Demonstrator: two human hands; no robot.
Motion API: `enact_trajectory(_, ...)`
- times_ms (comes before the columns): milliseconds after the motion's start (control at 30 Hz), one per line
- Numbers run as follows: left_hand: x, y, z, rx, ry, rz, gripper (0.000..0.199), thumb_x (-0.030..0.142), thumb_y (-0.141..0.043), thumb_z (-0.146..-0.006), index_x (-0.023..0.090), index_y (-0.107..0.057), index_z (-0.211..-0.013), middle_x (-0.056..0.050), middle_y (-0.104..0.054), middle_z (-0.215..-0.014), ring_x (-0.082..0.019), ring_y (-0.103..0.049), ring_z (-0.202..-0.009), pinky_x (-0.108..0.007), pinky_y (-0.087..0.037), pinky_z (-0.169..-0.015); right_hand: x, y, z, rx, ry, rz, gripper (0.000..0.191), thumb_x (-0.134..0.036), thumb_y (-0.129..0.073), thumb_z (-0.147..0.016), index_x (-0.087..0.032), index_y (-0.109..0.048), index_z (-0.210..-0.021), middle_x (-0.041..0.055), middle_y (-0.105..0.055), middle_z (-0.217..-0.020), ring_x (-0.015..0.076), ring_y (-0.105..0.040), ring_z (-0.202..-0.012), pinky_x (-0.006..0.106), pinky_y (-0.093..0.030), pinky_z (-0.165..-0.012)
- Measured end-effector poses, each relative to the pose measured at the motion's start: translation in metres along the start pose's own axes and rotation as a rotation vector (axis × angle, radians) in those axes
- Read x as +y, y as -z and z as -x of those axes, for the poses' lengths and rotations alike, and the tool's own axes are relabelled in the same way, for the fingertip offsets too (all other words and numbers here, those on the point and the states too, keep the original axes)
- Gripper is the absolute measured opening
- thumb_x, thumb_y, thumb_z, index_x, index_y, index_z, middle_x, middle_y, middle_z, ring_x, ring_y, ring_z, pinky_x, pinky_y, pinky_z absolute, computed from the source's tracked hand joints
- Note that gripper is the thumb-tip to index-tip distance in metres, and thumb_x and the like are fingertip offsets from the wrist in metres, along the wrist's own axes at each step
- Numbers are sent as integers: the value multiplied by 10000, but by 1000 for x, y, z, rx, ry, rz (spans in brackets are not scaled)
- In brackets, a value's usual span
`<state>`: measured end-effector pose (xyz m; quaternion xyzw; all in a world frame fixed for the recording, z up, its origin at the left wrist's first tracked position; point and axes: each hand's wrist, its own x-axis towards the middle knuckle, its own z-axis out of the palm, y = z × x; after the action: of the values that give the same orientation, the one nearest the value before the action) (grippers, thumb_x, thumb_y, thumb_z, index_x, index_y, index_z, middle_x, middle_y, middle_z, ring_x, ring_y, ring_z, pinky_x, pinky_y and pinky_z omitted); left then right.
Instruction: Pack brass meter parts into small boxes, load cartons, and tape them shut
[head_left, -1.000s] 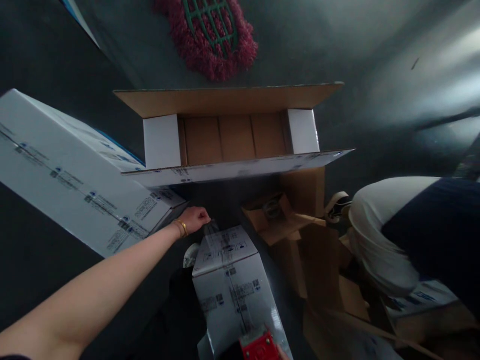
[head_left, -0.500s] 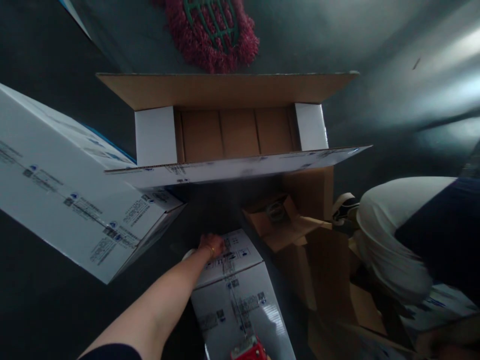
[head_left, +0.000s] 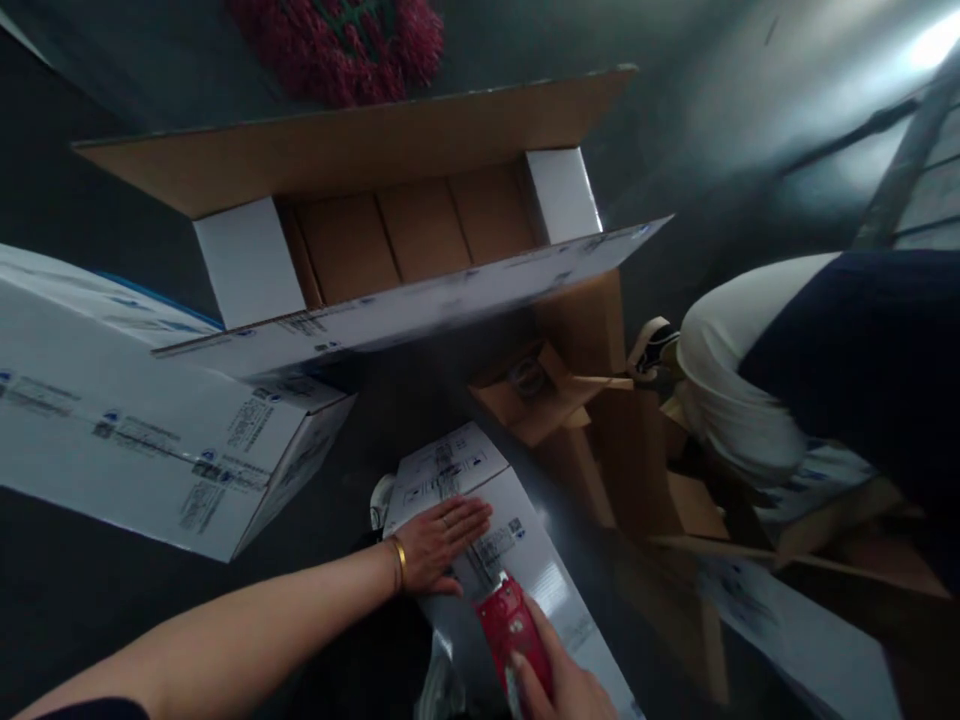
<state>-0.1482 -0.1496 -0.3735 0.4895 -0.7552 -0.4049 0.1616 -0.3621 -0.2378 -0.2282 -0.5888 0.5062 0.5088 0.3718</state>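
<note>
A white printed carton (head_left: 559, 575) lies closed at the lower centre, with clear tape along its middle. My left hand (head_left: 442, 540) rests flat on its top, fingers stretched out, a gold bracelet at the wrist. Wrapped round a red tape dispenser (head_left: 514, 635) is my right hand (head_left: 559, 675), at the bottom of the view. The dispenser's front end sits on or just over the tape line, close to my left fingertips.
Beyond stands an open long carton (head_left: 247, 265) holding brown boxes. A large white carton (head_left: 135, 410) is at left, open brown cartons (head_left: 630, 450) at right. A person in light trousers (head_left: 739, 370) bends at far right. A red mop head (head_left: 345, 50) lies at the top.
My left hand has moved from the carton's far end back to its middle and flattened. The red dispenser and my right hand have come further into view. The camera view has shifted and tilted.
</note>
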Motion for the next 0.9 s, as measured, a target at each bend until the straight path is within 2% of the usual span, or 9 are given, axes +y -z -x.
enact_trajectory(133, -4, -17, -3, -45, 28, -111, 910, 622, -484, -835, 62, -163, -1476, -159, -149, -1554, -266, -83, -1447, -390, -63, -1193, 3, -21, -20, 93, 94, -52, 541, -357, -340, -947, -310, -227, -1474, 72, -706, -1042, 292, -680, -904, 412, -522, -788)
enact_trajectory(300, -6, -15, -4, -90, 50, -233, 948, 672, -467, -809, 75, -160, -1479, -165, -119, -1559, -269, -18, -1451, -415, -20, -1186, 17, -28, -28, 140, 187, -45, 552, -412, -399, -937, -314, -263, -1464, 76, -721, -953, 305, -681, -868, 412, -518, -761)
enact_trajectory(400, -2, -8, -5, -144, 85, -235, 956, 686, -458, -804, 75, -167, -1479, -175, -114, -1558, -284, -28, -1450, -439, -35, -1184, 45, -39, -22, 140, 195, -38, 560, -417, -390, -939, -298, -255, -1469, 94, -718, -967, 304, -678, -887, 402, -509, -769)
enact_trajectory(533, 1, -1, -6, -186, 138, -244, 953, 674, -478, -794, 78, -184, -1477, -169, -97, -1563, -298, -23, -1449, -452, -23, -1184, 99, -66, -14, 87, 97, -43, 541, -390, -375, -939, -288, -281, -1462, 118, -715, -971, 305, -674, -911, 396, -502, -772)
enact_trajectory(633, 2, 0, -6, -203, 152, -292, 961, 674, -496, -778, 76, -206, -1473, -172, -104, -1561, -313, -45, -1446, -462, -38, -1184, 124, -83, -14, 79, 69, -66, 551, -401, -401, -930, -296, -287, -1459, 120, -709, -996, 302, -664, -949, 397, -492, -813)
enact_trajectory(700, 1, -1, -5, -193, 139, -332, 958, 680, -481, -780, 65, -226, -1468, -185, -126, -1554, -326, -74, -1442, -465, -52, -1183, 128, -88, -16, 82, 81, -86, 560, -403, -429, -917, -311, -296, -1453, 125, -703, -1021, 307, -658, -966, 407, -489, -828)
enact_trajectory(900, -6, -6, 0, -140, 83, -511, 950, 705, -423, -791, 30, -280, -1444, -227, -165, -1533, -345, -102, -1435, -484, -109, -1168, 118, -85, -19, 120, 73, -148, 577, -388, -474, -877, -346, -325, -1433, 126, -683, -1093, 323, -641, -1009, 444, -494, -851)
